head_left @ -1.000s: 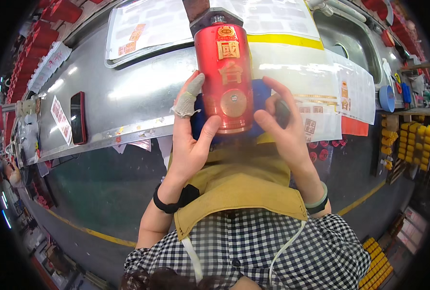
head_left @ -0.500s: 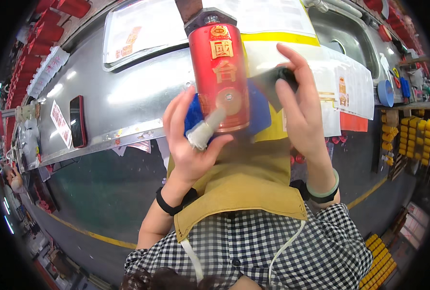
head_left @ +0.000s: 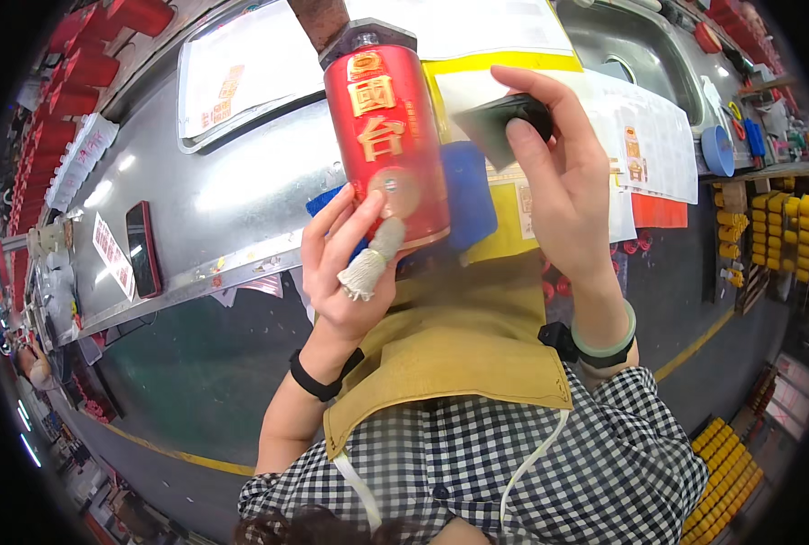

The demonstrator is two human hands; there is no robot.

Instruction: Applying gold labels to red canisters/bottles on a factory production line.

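Observation:
A red bottle (head_left: 395, 136) with gold characters lies at the middle of the bench, its neck end at a dark metal clamp-like piece (head_left: 368, 38). My left hand (head_left: 350, 272) is closed at the bottle's lower left. Its fingers press on the front near a round pale sticker (head_left: 400, 191), and one finger wears a grey-white cover with a frayed cuff; the thumb is mostly hidden. To the right of the bottle, my right hand (head_left: 563, 173) pinches a dark flat scraper (head_left: 504, 129) with a grey-green blade, apart from the bottle. A blue cloth (head_left: 470, 195) lies beneath the bottle.
Left on the metal bench are a tray (head_left: 186, 136) with printed sheets, a phone (head_left: 143, 250) and a paper strip (head_left: 114, 254). At right are more printed sheets (head_left: 650, 136), a sink (head_left: 636, 41) and a blue bowl (head_left: 718, 152). Red containers line the far left.
My left fingers have come onto the bottle near the sticker, and the thumb has gone from sight. The scraper has moved slightly away from the bottle. The view has shifted a little.

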